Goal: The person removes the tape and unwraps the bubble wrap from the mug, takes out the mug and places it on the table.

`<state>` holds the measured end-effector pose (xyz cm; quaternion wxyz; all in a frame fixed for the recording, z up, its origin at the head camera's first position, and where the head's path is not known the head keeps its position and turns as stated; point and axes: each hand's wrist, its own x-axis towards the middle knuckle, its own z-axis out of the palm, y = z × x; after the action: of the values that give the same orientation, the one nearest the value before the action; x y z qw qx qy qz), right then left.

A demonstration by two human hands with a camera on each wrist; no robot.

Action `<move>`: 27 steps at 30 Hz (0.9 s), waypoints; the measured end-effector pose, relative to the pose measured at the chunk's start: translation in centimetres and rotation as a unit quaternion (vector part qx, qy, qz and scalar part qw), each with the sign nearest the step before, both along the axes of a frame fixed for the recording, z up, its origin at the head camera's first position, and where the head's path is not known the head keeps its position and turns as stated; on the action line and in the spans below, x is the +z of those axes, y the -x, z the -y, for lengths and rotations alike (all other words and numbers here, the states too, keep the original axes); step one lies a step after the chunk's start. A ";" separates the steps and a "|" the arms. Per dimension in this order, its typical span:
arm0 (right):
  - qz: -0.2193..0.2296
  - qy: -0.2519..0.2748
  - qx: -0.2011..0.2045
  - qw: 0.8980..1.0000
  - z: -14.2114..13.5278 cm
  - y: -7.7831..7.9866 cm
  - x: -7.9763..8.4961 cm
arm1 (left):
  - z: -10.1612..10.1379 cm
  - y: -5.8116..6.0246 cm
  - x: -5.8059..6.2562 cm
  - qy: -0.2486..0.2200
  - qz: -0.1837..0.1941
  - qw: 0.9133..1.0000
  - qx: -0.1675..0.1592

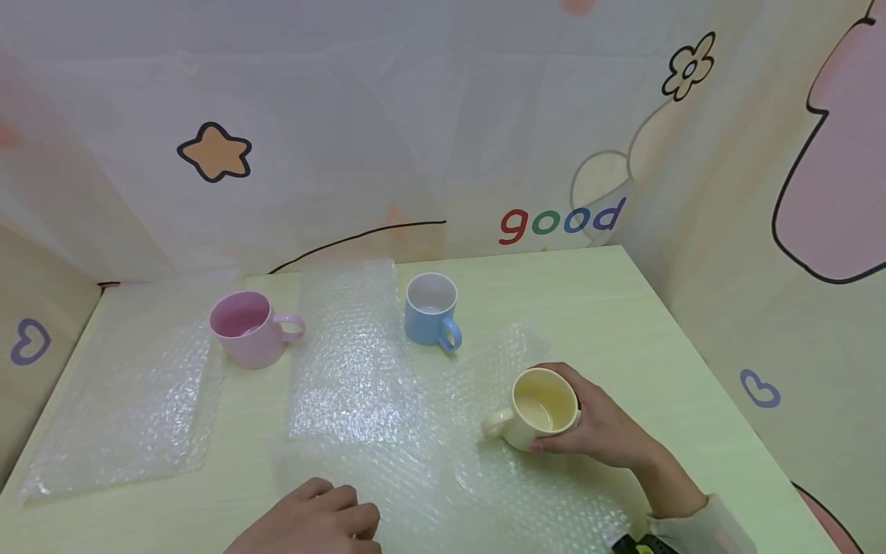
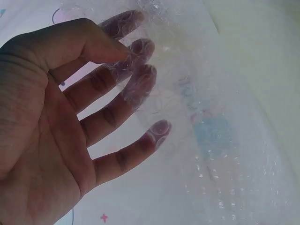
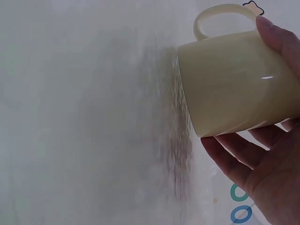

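A cream-yellow mug (image 1: pixel 524 427) stands at or close over a bubble wrap sheet (image 1: pixel 388 492), its handle to the left. My right hand (image 1: pixel 602 423) grips its body from the right, thumb in front and fingers round the back. In the right wrist view the mug's base sits right at the wrap. Near the front edge, my left hand (image 1: pixel 314 523) pinches the edge of that bubble wrap. The left wrist view has its thumb before the clear film and the fingertips (image 2: pixel 161 127) behind it.
A pink mug (image 1: pixel 252 338) stands at the left between bubble wrap sheets, one at far left (image 1: pixel 131 392) and one in the middle (image 1: pixel 349 354). Toward the back is a blue mug (image 1: pixel 425 323). Printed cloth walls (image 1: pixel 346 138) enclose the pale table (image 1: pixel 554 292).
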<state>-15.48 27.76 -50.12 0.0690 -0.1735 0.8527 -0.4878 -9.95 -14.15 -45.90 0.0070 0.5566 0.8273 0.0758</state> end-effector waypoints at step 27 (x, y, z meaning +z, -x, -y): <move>0.008 -0.005 -0.018 1.000 -0.4 0.1 -0.7 | 4.7 3.1 4.0 -0.106 -0.122 0.976 0.149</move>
<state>-15.58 28.17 -50.87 0.0685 -0.1539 0.8577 -0.4857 -13.04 -18.81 -41.91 -0.1646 0.4301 0.8826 0.0946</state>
